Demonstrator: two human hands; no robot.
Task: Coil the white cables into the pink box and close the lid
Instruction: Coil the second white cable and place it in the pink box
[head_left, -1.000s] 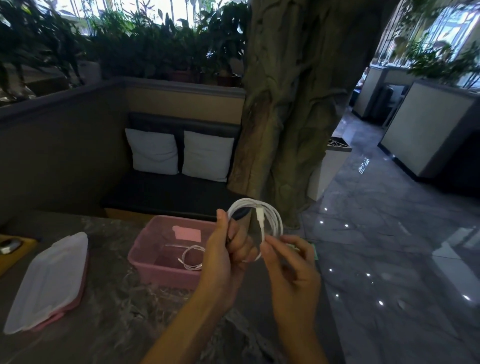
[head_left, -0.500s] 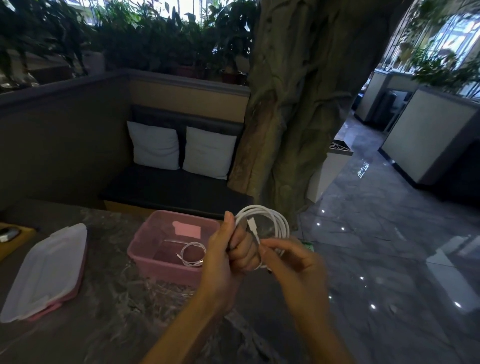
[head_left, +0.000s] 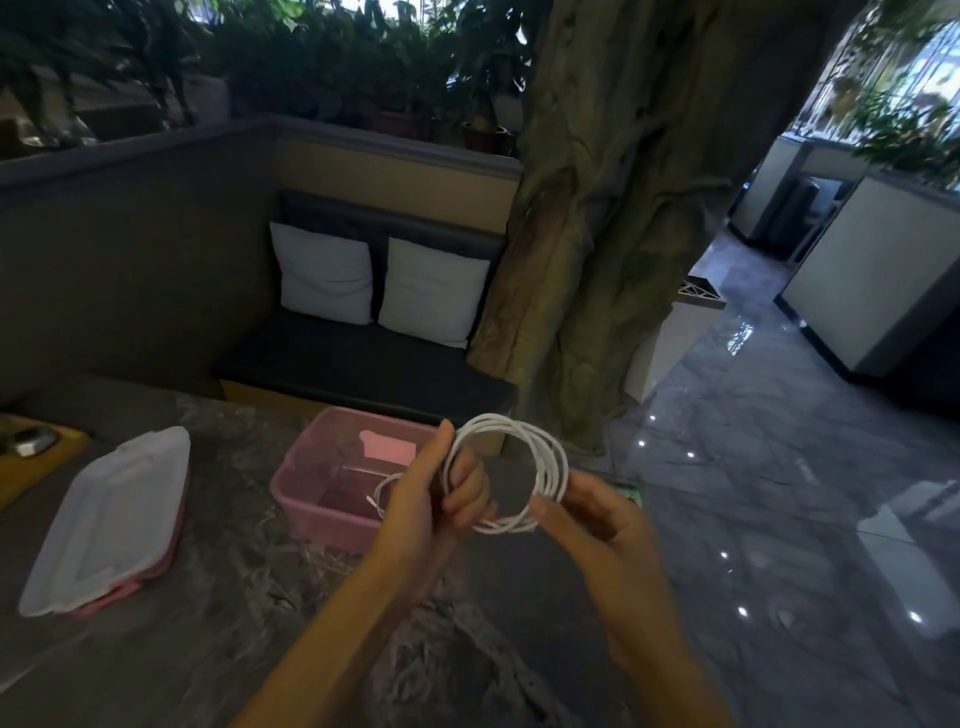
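- Head view: white cable (head_left: 511, 470) is wound into a round bundle of several loops, held up in the air just right of the pink box (head_left: 332, 512) and a bit nearer the person, above the table (head_left: 218, 613).
- Left hand (head_left: 434, 501) has its grip curled round the left side of the bundle, thumb up along the loops, fingers folded over them.
- Right hand (head_left: 597, 517) pinches the lower right of the loops w/ thumb and fingertips; rest of that grip is loosely curled.
- 2nd white cable (head_left: 384, 493) already lies coiled in the box, partly hidden behind the left hand.
- Lid (head_left: 111, 514) is off, lying flat on the table well left of the box.
- Handling, judged: cable looks v. light, thin, bendy but springy, so loops prob. want to fan out or unwind once let go. Smooth jacket, could slide thru a weak pinch.
- Best hold, IMO: across all strands at once, on opposite sides of the ring, not on one strand or the plug end. Can't see where the plugs sit now.
- Not fragile as such, but avoid sharp kinks near the ends.
- Box is shallow-ish, open on top; bundle looks like it fits flat, poss. on top of the other cable.
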